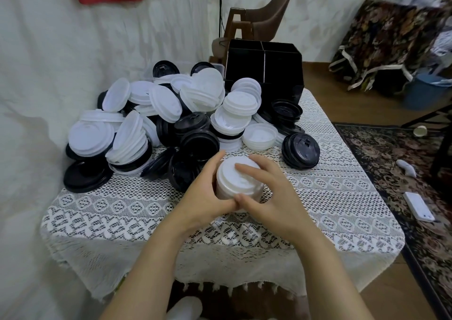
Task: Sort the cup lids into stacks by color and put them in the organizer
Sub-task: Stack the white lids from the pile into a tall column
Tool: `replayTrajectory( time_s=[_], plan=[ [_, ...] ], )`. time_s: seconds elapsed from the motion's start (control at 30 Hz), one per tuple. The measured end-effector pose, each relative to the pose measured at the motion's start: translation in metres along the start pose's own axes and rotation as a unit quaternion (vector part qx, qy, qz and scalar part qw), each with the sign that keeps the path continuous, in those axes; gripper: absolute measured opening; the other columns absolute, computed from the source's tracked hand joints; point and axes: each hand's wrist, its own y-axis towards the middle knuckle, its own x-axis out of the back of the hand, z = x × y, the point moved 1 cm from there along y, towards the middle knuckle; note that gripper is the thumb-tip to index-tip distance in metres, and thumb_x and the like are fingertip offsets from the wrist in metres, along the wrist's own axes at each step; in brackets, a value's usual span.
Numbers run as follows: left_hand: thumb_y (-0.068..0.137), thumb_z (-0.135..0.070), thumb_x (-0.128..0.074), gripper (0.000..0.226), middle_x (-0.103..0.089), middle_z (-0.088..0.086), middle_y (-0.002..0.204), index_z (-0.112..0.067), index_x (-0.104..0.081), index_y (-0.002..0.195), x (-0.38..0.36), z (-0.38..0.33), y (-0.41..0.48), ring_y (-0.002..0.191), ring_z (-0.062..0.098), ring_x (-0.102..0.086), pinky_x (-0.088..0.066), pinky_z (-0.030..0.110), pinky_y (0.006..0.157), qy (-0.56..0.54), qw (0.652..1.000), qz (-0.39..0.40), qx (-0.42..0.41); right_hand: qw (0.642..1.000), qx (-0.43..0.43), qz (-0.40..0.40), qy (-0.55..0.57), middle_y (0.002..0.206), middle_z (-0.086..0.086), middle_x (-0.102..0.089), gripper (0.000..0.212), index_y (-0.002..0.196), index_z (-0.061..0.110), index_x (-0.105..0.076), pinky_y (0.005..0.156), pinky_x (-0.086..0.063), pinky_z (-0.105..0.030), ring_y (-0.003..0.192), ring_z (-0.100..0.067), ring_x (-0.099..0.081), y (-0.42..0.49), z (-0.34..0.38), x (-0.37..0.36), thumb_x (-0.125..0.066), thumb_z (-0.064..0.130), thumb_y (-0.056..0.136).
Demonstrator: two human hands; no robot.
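White lid stack is clamped between both hands, near the middle of the surface. Left hand curls round the stack's left side. Right hand grips the right side, fingers laid over the top lid, thumbs touching in front. Directly behind lies a mixed heap of lids (black and white, unsorted). One black lid sits apart to the right. Black organizer stands at the far edge; its contents cannot be made out.
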Motion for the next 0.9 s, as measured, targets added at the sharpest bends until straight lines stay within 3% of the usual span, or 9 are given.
replayTrajectory(
  time_s=[0.1, 0.2, 0.4, 0.6, 0.67, 0.77, 0.9],
  plan=[
    [0.057, -0.029, -0.088, 0.105, -0.044, -0.026, 0.137, -0.046, -0.028, 0.142, 0.000, 0.000, 0.000, 0.123, -0.005, -0.048, -0.047, 0.020, 0.096, 0.002, 1.000, 0.005, 0.003, 1.000, -0.010, 0.005, -0.003, 0.141, 0.016, -0.037, 0.049, 0.130, 0.031, -0.059, 0.093, -0.018, 0.008, 0.126, 0.010, -0.033, 0.000, -0.002, 0.000, -0.074, 0.024, 0.084],
    [0.053, -0.037, -0.087, 0.108, -0.044, -0.021, 0.141, -0.041, -0.030, 0.145, 0.001, 0.000, 0.000, 0.126, 0.000, -0.048, -0.047, 0.029, 0.102, 0.010, 1.000, 0.008, 0.005, 1.000, -0.017, 0.015, -0.005, 0.142, 0.017, -0.036, 0.050, 0.131, 0.031, -0.059, 0.090, -0.018, 0.010, 0.124, 0.011, -0.032, 0.000, -0.003, -0.001, -0.074, 0.025, 0.084],
    [0.062, -0.025, -0.083, 0.091, -0.047, -0.021, 0.136, -0.040, -0.039, 0.140, 0.001, -0.005, -0.001, 0.121, 0.002, -0.052, -0.052, 0.028, 0.095, 0.031, 0.999, 0.009, 0.009, 0.999, -0.030, 0.023, 0.009, 0.144, 0.016, -0.034, 0.047, 0.131, 0.028, -0.060, 0.092, -0.021, 0.008, 0.131, 0.002, -0.032, 0.000, -0.005, -0.003, -0.071, 0.024, 0.086],
    [0.073, -0.012, -0.079, 0.096, -0.038, -0.021, 0.142, -0.036, -0.026, 0.149, 0.002, -0.011, -0.004, 0.122, -0.004, -0.047, -0.051, 0.025, 0.094, 0.065, 0.997, 0.032, 0.011, 0.998, -0.032, 0.018, 0.045, 0.143, 0.017, -0.037, 0.041, 0.127, 0.028, -0.062, 0.090, -0.027, 0.006, 0.127, 0.006, -0.036, 0.000, -0.007, -0.004, -0.070, 0.023, 0.087],
    [0.077, -0.008, -0.070, 0.091, -0.033, -0.017, 0.149, -0.036, -0.024, 0.150, 0.006, -0.012, -0.005, 0.131, 0.000, -0.040, -0.046, 0.025, 0.102, 0.075, 0.996, 0.042, 0.002, 0.998, -0.026, 0.020, 0.061, 0.142, 0.020, -0.037, 0.040, 0.125, 0.032, -0.063, 0.096, -0.034, -0.002, 0.128, 0.009, -0.036, 0.000, -0.009, -0.005, -0.071, 0.024, 0.087],
    [0.074, -0.009, -0.061, 0.082, -0.037, -0.015, 0.150, -0.032, -0.033, 0.148, 0.013, -0.019, -0.009, 0.136, 0.000, -0.036, -0.038, 0.029, 0.110, 0.035, 0.998, 0.047, -0.021, 0.994, -0.028, 0.025, 0.099, 0.139, 0.028, -0.037, 0.037, 0.120, 0.039, -0.064, 0.105, -0.045, -0.027, 0.130, 0.003, -0.040, 0.001, -0.014, -0.005, -0.073, 0.025, 0.086],
    [0.086, 0.000, -0.062, 0.056, -0.054, -0.014, 0.136, -0.022, -0.050, 0.137, 0.016, -0.037, -0.009, 0.127, -0.004, -0.047, -0.038, 0.017, 0.106, 0.014, 0.997, -0.011, -0.080, 0.991, -0.029, 0.022, 0.125, 0.137, 0.031, -0.038, 0.037, 0.114, 0.043, -0.066, 0.106, -0.045, -0.036, 0.130, 0.001, -0.041, 0.002, -0.019, -0.006, -0.076, 0.026, 0.083]
  ],
)
